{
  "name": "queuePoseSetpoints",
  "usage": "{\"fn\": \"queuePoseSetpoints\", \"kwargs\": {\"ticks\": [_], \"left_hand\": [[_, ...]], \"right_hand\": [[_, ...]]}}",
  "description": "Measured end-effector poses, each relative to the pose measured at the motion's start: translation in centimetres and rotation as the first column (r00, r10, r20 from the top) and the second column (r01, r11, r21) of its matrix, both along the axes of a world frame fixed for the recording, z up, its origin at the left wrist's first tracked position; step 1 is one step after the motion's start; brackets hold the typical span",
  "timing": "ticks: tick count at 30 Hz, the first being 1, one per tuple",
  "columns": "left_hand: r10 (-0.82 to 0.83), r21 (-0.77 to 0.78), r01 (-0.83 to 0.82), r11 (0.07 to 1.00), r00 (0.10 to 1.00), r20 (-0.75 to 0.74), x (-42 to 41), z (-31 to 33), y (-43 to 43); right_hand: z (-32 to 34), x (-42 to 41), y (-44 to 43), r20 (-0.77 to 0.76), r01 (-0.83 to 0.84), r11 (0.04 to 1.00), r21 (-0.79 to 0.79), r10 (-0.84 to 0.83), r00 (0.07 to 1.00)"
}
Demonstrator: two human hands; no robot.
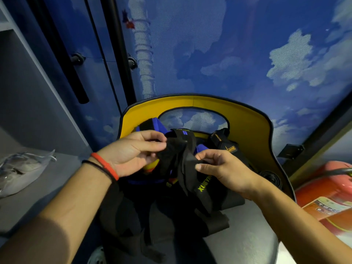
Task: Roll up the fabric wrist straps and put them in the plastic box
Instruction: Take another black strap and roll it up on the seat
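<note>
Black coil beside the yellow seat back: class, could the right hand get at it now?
Probably, once freed: the black coil lies uncovered just beside the right hand, which pinches a black strap.

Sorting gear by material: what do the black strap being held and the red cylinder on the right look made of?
The black strap looks like matte woven fabric: it droops and creases. The red cylinder is probably glossy painted metal, judging by its sheen and stuck-on label.

Just behind the left grip (pixel 133 151), the wrist wears a red band (pixel 105 165), with a thin black cord (pixel 96 165) beside it, farther up the arm.
</note>
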State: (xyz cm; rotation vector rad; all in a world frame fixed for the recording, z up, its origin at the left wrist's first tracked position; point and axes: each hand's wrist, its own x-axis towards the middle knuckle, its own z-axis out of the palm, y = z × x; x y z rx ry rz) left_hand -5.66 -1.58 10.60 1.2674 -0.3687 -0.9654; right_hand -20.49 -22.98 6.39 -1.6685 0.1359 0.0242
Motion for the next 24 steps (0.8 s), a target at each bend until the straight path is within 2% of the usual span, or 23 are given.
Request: {"fn": "queuePoseSetpoints", "kwargs": {"ticks": [3, 5, 7, 9, 10, 12, 14, 15, 18, 20, 22, 24], "left_hand": [[-0.064, 0.008, 0.064, 0.998, 0.997, 0.034, 1.1, 0.5, 1.7], [-0.064, 0.063, 0.060, 0.996, 0.996, 0.058, 1.2, 0.3, 2.0], [-0.047, 0.168, 0.022, 0.985, 0.988, 0.145, 1.2, 0.2, 1.7], [-0.020, 0.253, -0.054, 0.966, 0.959, 0.281, 1.1, 0.2, 1.5], [-0.004, 0.288, -0.113, 0.951, 0.926, 0.378, 1.2, 0.1, 1.4], [0.020, 0.331, -0.249, 0.910, 0.825, 0.565, 1.2, -0.1, 1.2], [0.053, 0.312, -0.364, 0.878, 0.720, 0.692, 1.5, -0.7, 1.1], [0.086, 0.280, -0.411, 0.868, 0.679, 0.730, 1.7, -1.0, 0.9], [0.176, 0.232, -0.548, 0.803, 0.591, 0.787, 2.2, -1.5, 0.4], [0.295, 0.185, -0.621, 0.762, 0.587, 0.754, 2.4, -1.7, 0.1], [0.451, 0.121, -0.672, 0.731, 0.609, 0.652, 2.7, -1.8, 0.0], [0.520, 0.097, -0.729, 0.678, 0.568, 0.638, 2.9, -1.9, 0.1]], "right_hand": [[0.4, -0.8, -1.0, -0.051, -0.036, 0.997, -0.065, 0.033, 0.998], [0.4, -0.9, -1.0, -0.073, -0.081, 0.976, -0.204, 0.067, 0.995], [0.3, -0.9, -1.0, -0.103, -0.137, 0.926, -0.353, 0.107, 0.989], [0.4, -0.8, -1.3, -0.111, -0.143, 0.902, -0.408, 0.107, 0.988], [0.5, -0.8, -1.5, -0.089, -0.114, 0.911, -0.396, 0.086, 0.992], [1.1, -0.9, -1.6, -0.035, -0.030, 0.964, -0.264, 0.022, 0.999], [1.7, -0.8, -1.6, -0.036, -0.018, 0.991, -0.132, 0.013, 0.999], [1.9, -0.7, -1.6, -0.054, -0.033, 0.989, -0.142, 0.026, 0.998], [1.6, -0.1, -1.4, -0.114, -0.043, 0.921, -0.387, -0.002, 0.993], [1.4, 0.2, -1.2, -0.121, -0.022, 0.856, -0.517, -0.047, 0.991], [1.6, 0.3, -1.1, -0.057, 0.010, 0.856, -0.517, -0.046, 0.997], [1.9, 0.0, -1.1, 0.029, 0.009, 0.903, -0.430, 0.004, 1.000]]}}
